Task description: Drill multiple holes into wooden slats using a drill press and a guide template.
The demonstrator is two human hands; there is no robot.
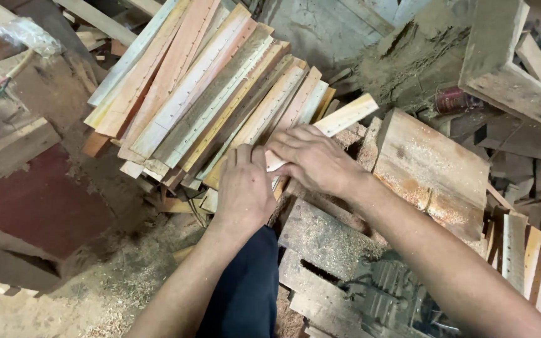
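Both my hands rest on the near end of a pile of thin wooden slats [195, 94] that leans away toward the upper left. My left hand [243, 188] lies palm down on the slat ends, fingers together. My right hand [308, 156] is laid over a pale slat [345, 116] that sticks out to the right, fingers curled around its near end. Many slats have rows of small holes along them.
A thick sawdust-covered wooden block [433, 169] stands just right of my hands. A grey plank [327, 241] and a dark ribbed metal part [389, 294] lie below. Several upright slats [524, 256] stand at the right. Sawdust covers the floor [114, 275].
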